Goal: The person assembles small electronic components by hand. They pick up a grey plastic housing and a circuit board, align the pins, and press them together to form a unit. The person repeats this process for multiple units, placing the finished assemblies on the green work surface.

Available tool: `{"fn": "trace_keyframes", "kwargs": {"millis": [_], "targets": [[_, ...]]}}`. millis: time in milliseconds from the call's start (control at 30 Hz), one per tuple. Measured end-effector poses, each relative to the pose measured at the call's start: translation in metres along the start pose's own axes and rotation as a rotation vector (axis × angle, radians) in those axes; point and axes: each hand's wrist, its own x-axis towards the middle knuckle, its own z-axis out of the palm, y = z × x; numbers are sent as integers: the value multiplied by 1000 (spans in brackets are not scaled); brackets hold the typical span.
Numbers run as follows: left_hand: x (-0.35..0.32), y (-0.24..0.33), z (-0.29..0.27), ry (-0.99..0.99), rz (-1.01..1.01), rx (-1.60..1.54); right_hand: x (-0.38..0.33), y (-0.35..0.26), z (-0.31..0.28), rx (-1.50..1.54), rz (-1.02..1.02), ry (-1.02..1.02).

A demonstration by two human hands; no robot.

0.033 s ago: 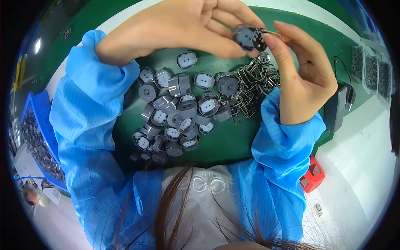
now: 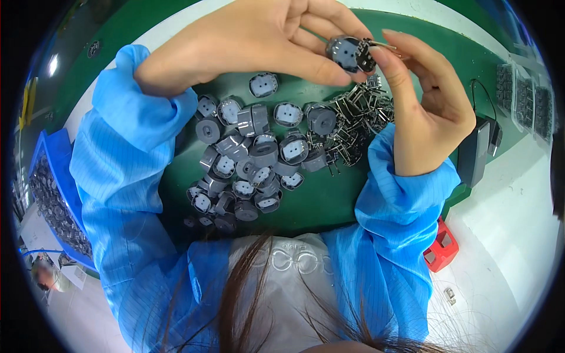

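My left hand holds a round dark grey housing with a pale grey face and small holes, its fingers curled around the far side and the thumb below. Between thumb and forefinger, my right hand pinches a small black circuit board with long metal pins. The board lies against the right side of the housing's face; whether it is seated cannot be made out. Under the hands, a heap of similar grey housings covers the green mat. Beside it is a tangled pile of pinned boards.
A blue bin full of small dark parts stands at the left. At the right are a black box with a cable, clear trays of dark parts, and a red plastic holder. The green mat spans the work surface.
The housing and board have shifted very slightly to the left, with my right fingertips following. Both hands keep their grip, and the heaps have not moved.
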Motion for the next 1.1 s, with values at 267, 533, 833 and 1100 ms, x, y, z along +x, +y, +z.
{"fn": "trace_keyframes", "kwargs": {"millis": [267,533,833,1100], "targets": [[-1,-5,9,128,194,403,2,4,-3,-194,-118,-58],[-5,5,19,97,143,551,1,6,6,-435,-292,-10],[-2,4,8,30,29,432,-2,3,13,-483,-262,-7],[-1,-22,16,267,75,420,-6,2,19,-472,-175,75]]}}
